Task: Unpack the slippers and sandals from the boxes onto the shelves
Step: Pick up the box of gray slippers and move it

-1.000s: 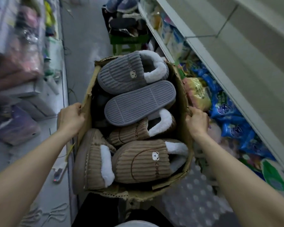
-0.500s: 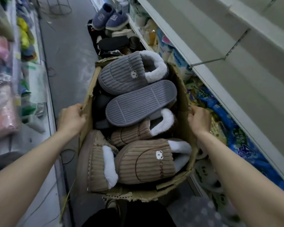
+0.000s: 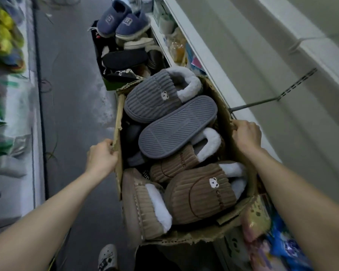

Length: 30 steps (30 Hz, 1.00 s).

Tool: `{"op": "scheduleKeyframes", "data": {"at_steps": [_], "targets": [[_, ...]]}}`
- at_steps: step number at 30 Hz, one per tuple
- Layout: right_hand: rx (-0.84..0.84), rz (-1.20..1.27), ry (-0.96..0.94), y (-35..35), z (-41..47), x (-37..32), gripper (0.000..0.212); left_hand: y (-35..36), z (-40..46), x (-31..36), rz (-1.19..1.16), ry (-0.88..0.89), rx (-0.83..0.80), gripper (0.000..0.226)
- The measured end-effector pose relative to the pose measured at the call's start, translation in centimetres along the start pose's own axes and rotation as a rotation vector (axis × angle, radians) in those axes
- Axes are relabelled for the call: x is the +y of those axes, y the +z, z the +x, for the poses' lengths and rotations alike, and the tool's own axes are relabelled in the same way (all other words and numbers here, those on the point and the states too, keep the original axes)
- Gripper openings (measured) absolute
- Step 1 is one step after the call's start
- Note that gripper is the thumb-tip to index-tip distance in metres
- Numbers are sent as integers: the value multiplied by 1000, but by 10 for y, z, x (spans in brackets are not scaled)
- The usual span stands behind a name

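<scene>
I carry a torn cardboard box (image 3: pixel 226 114) full of plush slippers. My left hand (image 3: pixel 102 157) grips its left wall and my right hand (image 3: pixel 246 133) grips its right wall. On top at the far end lies a grey ribbed slipper (image 3: pixel 155 96) with a bear patch and white fleece lining. A second grey slipper lies sole up (image 3: pixel 176 127) across the middle. Brown ribbed slippers (image 3: pixel 200 194) with white lining fill the near end. The empty pale shelf (image 3: pixel 243 65) runs along the right.
Another box (image 3: pixel 123 61) on the floor ahead holds dark slippers, with a blue pair (image 3: pixel 121 22) on top. Packaged goods (image 3: pixel 278 243) sit under the right shelf. Shelves with goods (image 3: pixel 6 45) line the left. The grey aisle floor (image 3: pixel 70 94) lies between. My shoe (image 3: pixel 107 258) shows below.
I have walked forward along the aisle with the box; the box ahead with the blue slippers is nearer, and the empty right shelf is now beside the box. Both hands keep their grip.
</scene>
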State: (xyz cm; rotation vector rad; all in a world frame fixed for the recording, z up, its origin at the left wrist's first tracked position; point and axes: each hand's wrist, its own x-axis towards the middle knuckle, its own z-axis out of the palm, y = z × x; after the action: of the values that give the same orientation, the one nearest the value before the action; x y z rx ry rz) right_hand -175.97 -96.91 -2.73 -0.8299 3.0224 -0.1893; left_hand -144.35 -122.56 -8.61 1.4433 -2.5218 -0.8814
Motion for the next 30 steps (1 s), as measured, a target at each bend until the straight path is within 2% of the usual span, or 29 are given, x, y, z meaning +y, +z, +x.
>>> {"op": "scheduleKeyframes", "data": {"at_steps": [6,11,20,24,26,30], "targets": [[-93,-27,-10,43,51,18,27,45,15,15,-56,-102,-75,25],[-136,-36,67,75,67,28,26,58,20,25,-88,-56,-63,22],[-211,-16,195,82,53,22,26,53,37,34,72,4,-220,23],[-223,-9,180,66,38,10,36,46,40,37,163,36,-281,25],[-238,7,128,53,23,5,45,40,40,43,192,56,-302,30],[-236,50,97,21,-18,-11,51,18,33,66,200,191,-272,61]]}}
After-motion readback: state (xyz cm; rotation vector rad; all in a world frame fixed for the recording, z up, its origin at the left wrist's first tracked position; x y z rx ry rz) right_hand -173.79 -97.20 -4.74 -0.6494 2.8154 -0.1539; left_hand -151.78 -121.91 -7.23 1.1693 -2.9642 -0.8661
